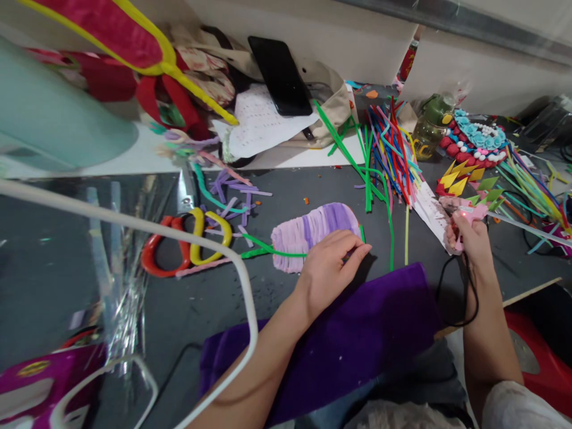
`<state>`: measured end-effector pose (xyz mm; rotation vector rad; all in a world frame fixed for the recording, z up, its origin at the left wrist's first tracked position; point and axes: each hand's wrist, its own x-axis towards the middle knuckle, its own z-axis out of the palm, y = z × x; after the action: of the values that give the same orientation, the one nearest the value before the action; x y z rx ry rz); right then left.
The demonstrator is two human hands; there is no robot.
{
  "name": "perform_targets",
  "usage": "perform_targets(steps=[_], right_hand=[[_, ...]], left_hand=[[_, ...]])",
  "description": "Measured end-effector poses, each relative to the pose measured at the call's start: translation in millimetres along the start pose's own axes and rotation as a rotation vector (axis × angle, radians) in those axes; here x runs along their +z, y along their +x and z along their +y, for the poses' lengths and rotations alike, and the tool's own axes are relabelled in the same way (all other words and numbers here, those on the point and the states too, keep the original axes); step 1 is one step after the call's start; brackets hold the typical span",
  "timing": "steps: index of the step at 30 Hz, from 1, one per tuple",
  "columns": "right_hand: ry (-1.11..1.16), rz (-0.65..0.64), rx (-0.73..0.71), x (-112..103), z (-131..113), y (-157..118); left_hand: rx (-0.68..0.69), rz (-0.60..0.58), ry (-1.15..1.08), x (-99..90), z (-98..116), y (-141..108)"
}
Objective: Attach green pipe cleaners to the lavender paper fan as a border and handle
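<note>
An oval wrapped in pale pink and purple pipe cleaners [291, 238] lies on the dark table. A green pipe cleaner [286, 254] runs across it, passes under my left hand [333, 259] and shows again by the fingertips. The left hand is closed over the oval's right end, thumb and fingers close together; the exact grip is partly hidden. Off to the right, my right hand [474, 235] is wrapped round a pink glue gun [471, 210], whose long glue stick [527, 227] points right. Its black cord loops below the wrist.
Red-and-yellow-handled scissors [190, 244] lie left of the oval near purple offcuts. Behind are a phone [281, 74], a bundle of coloured pipe cleaners [393, 155] and a green bottle [429, 128]. Purple cloth [357, 333] covers the front edge. A white curved tube [248, 298] crosses the left.
</note>
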<state>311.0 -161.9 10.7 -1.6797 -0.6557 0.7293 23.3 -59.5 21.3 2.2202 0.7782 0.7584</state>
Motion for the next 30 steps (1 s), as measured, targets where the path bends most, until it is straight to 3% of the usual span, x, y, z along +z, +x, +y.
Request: perform_targets(steps=[13, 30], right_hand=[[-0.055, 0.071, -0.001, -1.5, 2.7, 1.8], [-0.019, 0.035, 0.01, -3.8, 10.3, 4.6]], left_hand=[[-0.001, 0.001, 0.002, -0.8, 1.6, 0.2], [-0.005, -0.009, 0.005, -1.1, 1.2, 0.1]])
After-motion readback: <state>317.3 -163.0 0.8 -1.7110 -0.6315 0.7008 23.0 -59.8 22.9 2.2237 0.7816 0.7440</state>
